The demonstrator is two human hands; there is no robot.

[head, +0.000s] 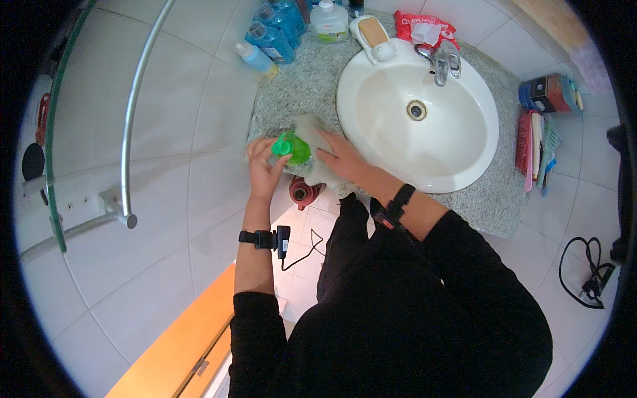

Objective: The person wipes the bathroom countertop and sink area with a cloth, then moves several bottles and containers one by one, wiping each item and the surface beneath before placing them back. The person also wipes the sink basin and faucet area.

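Observation:
My left hand (266,161) grips a green pump bottle (297,150) by its pump top, at the front left of the granite counter (298,94). Against the bottle's right side, my right hand (341,154) holds a pale grey cloth (311,132). The cloth is partly blurred and hangs down past the counter's front edge. Part of the bottle is hidden behind the cloth. Just right of my right hand is the white oval washbasin (368,144) with its metal drain.
Blue bottles (273,42), a clear pump bottle (329,22), a soap dish (380,49) and a red tissue pack (425,29) line the back. A faucet (443,64) rises behind the basin. Combs (535,144) hang right. Below stands a dark red container (303,193); a metal rail (134,109) runs left.

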